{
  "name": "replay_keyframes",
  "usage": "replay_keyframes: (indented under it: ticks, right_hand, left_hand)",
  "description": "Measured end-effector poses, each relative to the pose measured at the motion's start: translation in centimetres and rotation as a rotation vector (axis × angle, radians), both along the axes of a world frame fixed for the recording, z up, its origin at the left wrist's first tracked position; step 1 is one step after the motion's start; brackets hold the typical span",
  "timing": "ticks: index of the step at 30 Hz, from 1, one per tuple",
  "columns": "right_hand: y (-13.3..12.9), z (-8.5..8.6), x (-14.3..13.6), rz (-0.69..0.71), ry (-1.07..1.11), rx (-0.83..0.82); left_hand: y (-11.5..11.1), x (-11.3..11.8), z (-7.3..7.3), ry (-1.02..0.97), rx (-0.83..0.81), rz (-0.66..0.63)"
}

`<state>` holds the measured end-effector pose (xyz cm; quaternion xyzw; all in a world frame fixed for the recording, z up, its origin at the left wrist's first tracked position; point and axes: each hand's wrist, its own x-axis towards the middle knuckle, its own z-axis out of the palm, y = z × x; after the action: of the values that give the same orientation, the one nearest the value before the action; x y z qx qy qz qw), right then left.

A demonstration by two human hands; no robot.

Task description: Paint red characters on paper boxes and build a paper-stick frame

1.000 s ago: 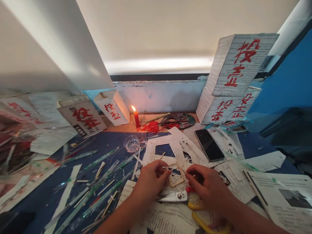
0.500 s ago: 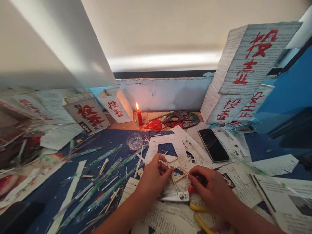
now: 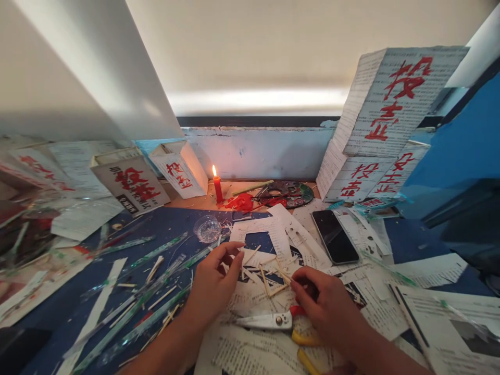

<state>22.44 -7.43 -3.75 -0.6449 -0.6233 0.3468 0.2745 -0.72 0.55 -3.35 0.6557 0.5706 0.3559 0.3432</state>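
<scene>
My right hand pinches one end of a thin pale wooden stick above the paper scraps. To its left, my left hand is raised over the scraps, thumb and index finger apart, with nothing visible between them. Between the hands, a few short sticks form an angled shape on the paper. Scissors with red and yellow handles lie just below, partly hidden by my right hand.
A lit red candle stands at the back beside red wax. Paper boxes with red characters stand at both sides. A black phone lies right of centre. Green-tinted plastic strips cover the left.
My left hand has moved left, away from the sticks, and its fingers have parted. My right hand still pinches its stick. The whole view has shifted slightly.
</scene>
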Motion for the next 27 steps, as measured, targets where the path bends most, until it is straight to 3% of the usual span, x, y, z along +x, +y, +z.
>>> replay_keyframes:
  ticks: [5, 10, 17, 23, 27]
  right_hand:
    - [0.1, -0.1, 0.1, 0.003, -0.009, 0.015]
    - [0.1, -0.5, 0.3, -0.008, 0.031, 0.015]
    - [0.0, -0.8, 0.5, -0.050, 0.082, -0.012]
    - [0.4, -0.4, 0.4, -0.178, 0.415, -0.237]
    - [0.6, -0.2, 0.7, -0.185, 0.425, -0.224]
  left_hand:
    - [0.5, -0.3, -0.5, 0.132, 0.013, 0.008]
    - [0.9, -0.3, -1.8, 0.246, -0.021, -0.109]
    - [0.8, 0.2, -1.2, 0.462, -0.013, -0.154]
    - [0.9, 0.5, -1.2, 0.465, -0.029, -0.171]
    - [0.4, 0.3, -0.8, 0.384, -0.039, -0.142]
